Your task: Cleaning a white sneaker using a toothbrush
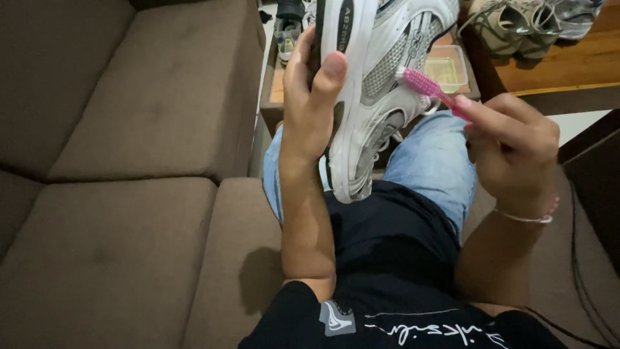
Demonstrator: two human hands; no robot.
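My left hand (310,103) grips a white and grey sneaker (381,84) by its sole edge, holding it up on its side above my lap. My right hand (513,145) holds a pink toothbrush (429,87) by the handle. The brush's bristled head touches the side of the sneaker near its mesh panel. I sit on a brown sofa, in jeans and a dark shirt.
A brown sofa (129,194) spreads to my left. A low wooden table (568,64) ahead carries a small clear plastic container (447,68) and another pair of pale sneakers (516,26). More shoes (287,29) lie on the floor beyond the sofa. A dark cable (581,271) runs along my right.
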